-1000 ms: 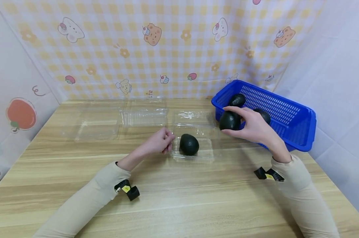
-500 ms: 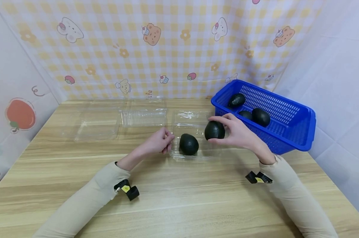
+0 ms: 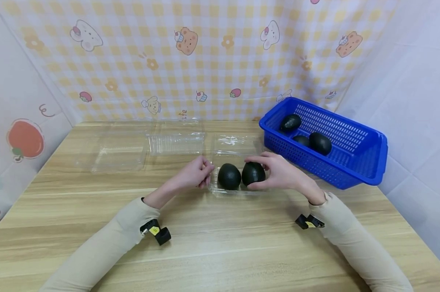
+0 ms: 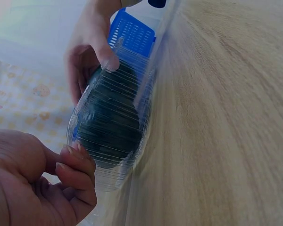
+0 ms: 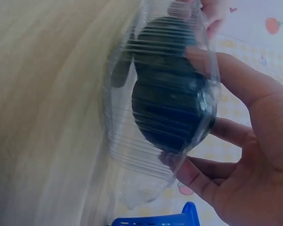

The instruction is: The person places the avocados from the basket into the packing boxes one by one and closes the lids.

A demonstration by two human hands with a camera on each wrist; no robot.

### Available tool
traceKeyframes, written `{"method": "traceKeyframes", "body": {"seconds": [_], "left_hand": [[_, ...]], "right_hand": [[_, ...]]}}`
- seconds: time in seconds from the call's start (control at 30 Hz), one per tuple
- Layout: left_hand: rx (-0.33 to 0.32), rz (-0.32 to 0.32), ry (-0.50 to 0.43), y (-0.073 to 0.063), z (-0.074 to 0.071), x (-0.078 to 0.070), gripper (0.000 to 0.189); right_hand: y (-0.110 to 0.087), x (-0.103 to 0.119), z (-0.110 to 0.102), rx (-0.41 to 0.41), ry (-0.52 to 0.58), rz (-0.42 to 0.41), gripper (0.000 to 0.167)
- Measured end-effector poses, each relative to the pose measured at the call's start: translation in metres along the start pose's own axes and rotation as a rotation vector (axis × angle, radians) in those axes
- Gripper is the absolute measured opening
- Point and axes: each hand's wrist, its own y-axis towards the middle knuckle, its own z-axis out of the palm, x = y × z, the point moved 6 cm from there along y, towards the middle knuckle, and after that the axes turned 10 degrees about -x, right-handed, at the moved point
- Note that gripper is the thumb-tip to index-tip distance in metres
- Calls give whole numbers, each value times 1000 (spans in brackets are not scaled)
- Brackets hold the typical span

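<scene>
A clear plastic clamshell box (image 3: 223, 192) lies with its lid raised at the middle of the table. One dark green avocado (image 3: 229, 177) sits in its left half. My right hand (image 3: 283, 172) grips a second avocado (image 3: 253, 174) between thumb and fingers, low inside the right half, close beside the first. In the right wrist view the fingers of my right hand (image 5: 259, 122) reach over the box wall around that fruit. At the box's left edge, my left hand (image 3: 195, 174) pinches the rim; the left wrist view shows thumb and fingertips of my left hand (image 4: 47, 181) there.
Back right stands a blue perforated basket (image 3: 378, 162) holding a few avocados (image 3: 320, 143). Behind my left hand are more clear boxes, an opened one (image 3: 119, 160) at left and another clear box (image 3: 176, 144) beside it. A patterned curtain (image 3: 220, 61) hangs behind the table.
My right hand has carried the second avocado leftward from the basket's edge and down into the box. The first avocado has shifted slightly left. My left hand stays on the rim.
</scene>
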Motion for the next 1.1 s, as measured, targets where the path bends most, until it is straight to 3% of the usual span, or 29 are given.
{"method": "traceKeyframes", "body": {"seconds": [0.2,0.57,1.1], "left_hand": [[2,0,5,0,0,0,14],[12,-5,-4,1,1,0,13],[131,4,34,-2,-2,-3,20]], "right_hand": [[-1,4,7,27,-18,-57,69],[-2,7,10,69,-37,-89,67],[-2,3,0,28,38,-17,49]]}}
